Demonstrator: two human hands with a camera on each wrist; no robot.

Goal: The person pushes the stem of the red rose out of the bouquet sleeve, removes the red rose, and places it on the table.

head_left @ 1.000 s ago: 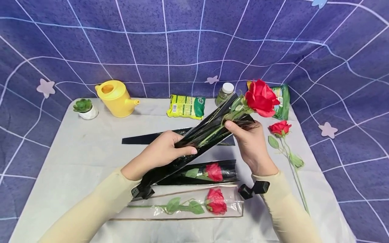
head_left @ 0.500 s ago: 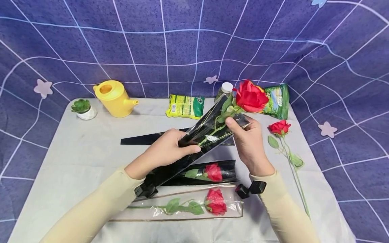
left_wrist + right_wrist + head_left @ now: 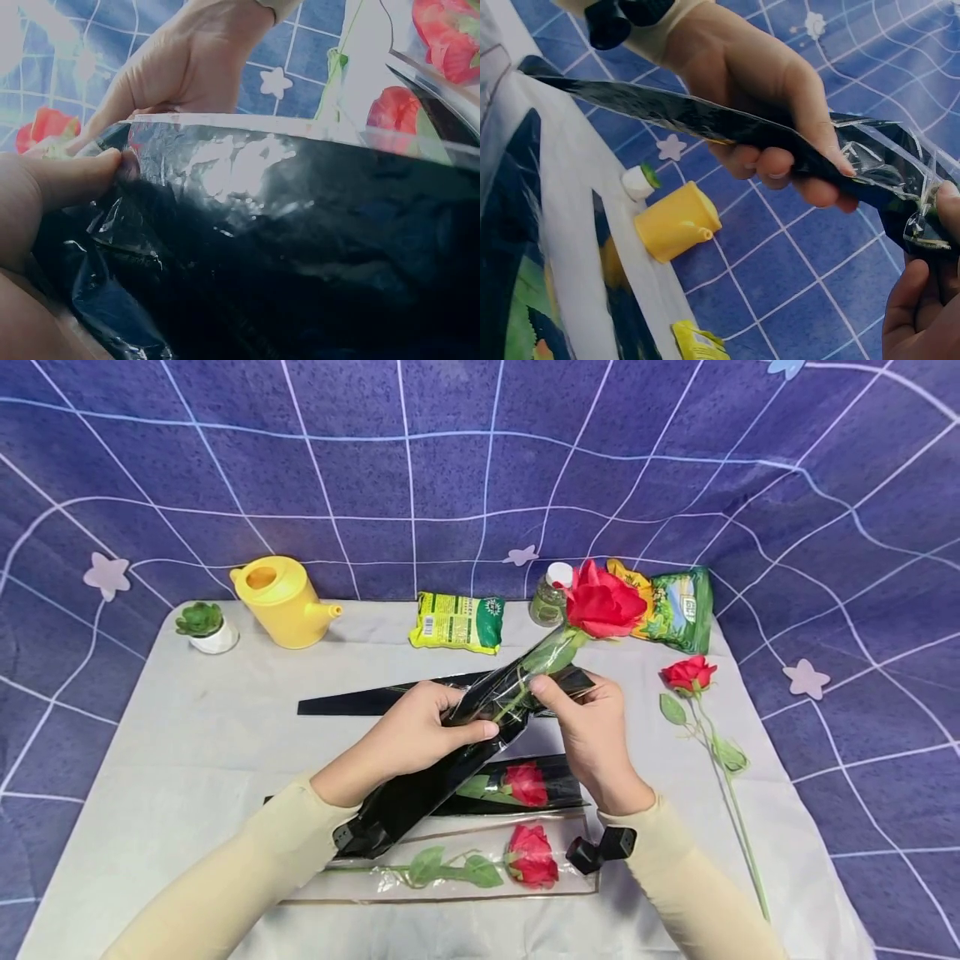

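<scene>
Slanting over the table is a black flower sleeve with a clear front, a red rose inside it and the bloom standing out of its upper end. My left hand grips the sleeve around its middle, thumb across the front, as the right wrist view also shows it wrapped round the black film. My right hand pinches the sleeve's upper edge just below the bloom, thumb on the clear side. There the film is creased and gathered, its glossy black side filling the left wrist view.
Below lie a rose in a black sleeve and another in a clear sleeve; behind is a flat black sleeve. A bare rose lies right. Along the back stand a watering can, potted succulent, jar and packets.
The rose and the sleeve's upper end have shifted left. My right hand has moved left and slightly down with the edge, folding the film inward; my left hand keeps its grip.
</scene>
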